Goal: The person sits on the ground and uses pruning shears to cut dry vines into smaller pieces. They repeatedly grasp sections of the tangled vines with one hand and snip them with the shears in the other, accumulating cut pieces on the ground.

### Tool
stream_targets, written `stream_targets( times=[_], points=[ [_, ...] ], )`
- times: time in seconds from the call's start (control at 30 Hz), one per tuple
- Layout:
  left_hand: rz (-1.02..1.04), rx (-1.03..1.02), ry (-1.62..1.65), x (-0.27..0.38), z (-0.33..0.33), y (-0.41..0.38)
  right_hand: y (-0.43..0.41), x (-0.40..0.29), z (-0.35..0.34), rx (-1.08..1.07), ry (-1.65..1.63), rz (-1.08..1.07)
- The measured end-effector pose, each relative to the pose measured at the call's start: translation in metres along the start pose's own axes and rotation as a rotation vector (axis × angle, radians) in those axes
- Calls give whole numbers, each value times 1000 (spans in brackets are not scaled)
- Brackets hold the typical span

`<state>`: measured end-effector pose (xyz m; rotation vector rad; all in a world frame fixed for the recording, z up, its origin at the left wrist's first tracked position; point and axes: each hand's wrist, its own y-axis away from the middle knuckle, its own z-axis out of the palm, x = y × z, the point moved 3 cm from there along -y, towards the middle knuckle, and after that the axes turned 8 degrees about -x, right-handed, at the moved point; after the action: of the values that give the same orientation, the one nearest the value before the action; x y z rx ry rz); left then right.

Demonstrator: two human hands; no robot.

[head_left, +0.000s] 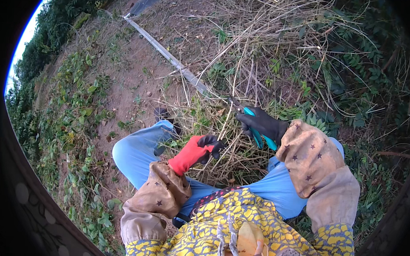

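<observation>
My left hand (199, 151), in a red glove with dark fingers, is closed around thin dry stalks (226, 123) that rise away from it. In a black glove, my right hand (264, 125) grips hand pruners (259, 136) with teal handles. The dark blades (235, 102) lie against the upper part of those stalks; whether they are open cannot be told. Below and between both hands, a heap of cut dry stems and some green leaves (205, 123) lies on the ground between my knees.
A long pale pole or pipe (167, 54) runs from the heap to a dark sheet (150, 2) at the top. Tangled dry stems (290, 26) cover the upper right, with leafy shrubs (369, 76) beyond. Low green vines (80, 113) grow on the left past bare soil (132, 81).
</observation>
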<state>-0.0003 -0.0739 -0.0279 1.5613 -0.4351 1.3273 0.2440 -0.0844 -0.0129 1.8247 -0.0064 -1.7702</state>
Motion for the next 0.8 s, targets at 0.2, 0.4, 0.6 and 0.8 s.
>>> stream_targets(
  times=[0.2,0.4,0.6,0.8],
  points=[
    [4,56,-29,-7,-6,0,-1,12,-4,119,319,27],
    [84,256,-414,-22,-6,-2,1,13,1,144,297,105],
    [300,154,-574,-9,12,4,1,29,-1,257,473,-97],
    [116,89,-305,-3,9,6,-6,30,1,171,311,-10]
  ],
)
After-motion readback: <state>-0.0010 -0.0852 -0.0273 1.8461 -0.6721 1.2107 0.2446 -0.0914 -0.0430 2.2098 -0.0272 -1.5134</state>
